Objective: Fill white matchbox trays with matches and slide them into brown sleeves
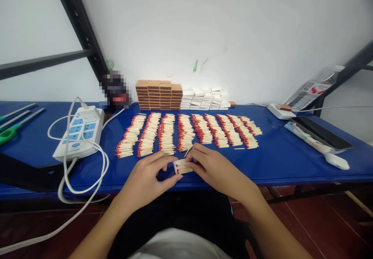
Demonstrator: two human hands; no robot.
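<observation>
A small white matchbox tray [175,168] with red-headed matches [183,170] in it is at the table's front edge. My left hand [148,177] grips the tray's left end between thumb and fingers. Over the right part, my right hand [211,166] has its fingers closed on matches; its fingertips partly hide them and the tray. A single match [187,152] slants beside the right fingers, and I cannot tell whether it is held. Beyond both hands, loose matches [167,134] lie in several long rows, with red heads toward the left.
Brown matchbox sleeves [159,96] and white trays [204,99] are stacked along the wall. A white power strip [78,132] with looping cables stands left, near green-handled tools [11,132]. On the right are a plastic bottle [316,88], a dark phone-like slab [322,132] and a packaged toothbrush [309,138].
</observation>
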